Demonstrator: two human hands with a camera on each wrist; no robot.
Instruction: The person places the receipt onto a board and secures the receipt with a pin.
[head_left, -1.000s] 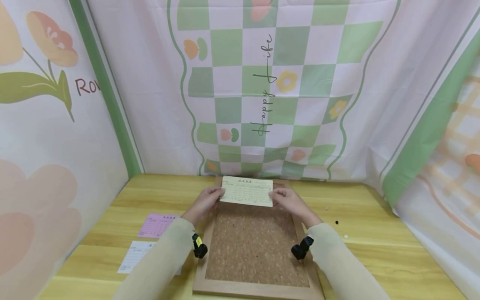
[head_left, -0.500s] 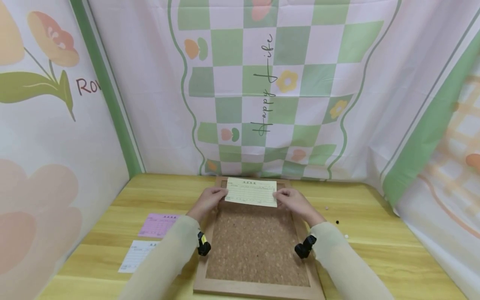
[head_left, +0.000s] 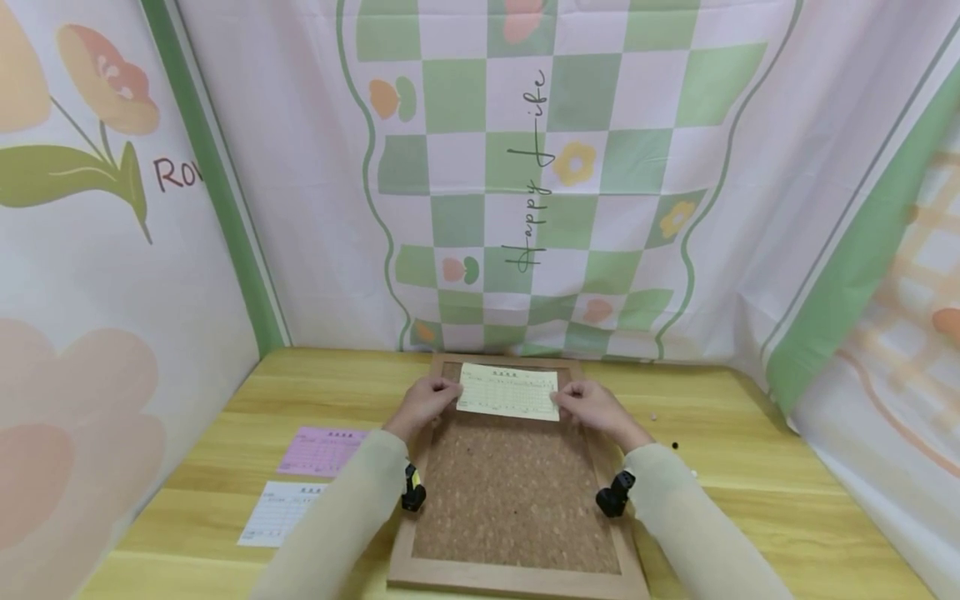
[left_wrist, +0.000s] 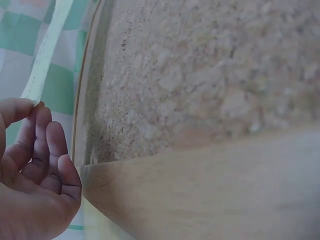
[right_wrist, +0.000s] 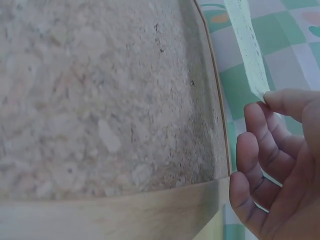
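Note:
A pale yellow printed form slip is stretched between both hands over the far end of a wood-framed cork board. My left hand pinches its left edge between thumb and index finger; the right hand pinches the right edge the same way. In the left wrist view the slip appears nearly edge-on, raised off the cork, with the left hand beside the board's frame. The right wrist view likewise has the slip apart from the cork, its corner at the thumb of the right hand.
Left of the board, a pink form slip and a white form slip lie on the wooden table, partly covered by the left sleeve. To the right are small pushpin-like bits, including a black one. A patterned curtain hangs behind.
Both hands have carried the yellow slip a little to the right, and it now appears slightly lower over the board's far end. The pink and white slips stay where they were.

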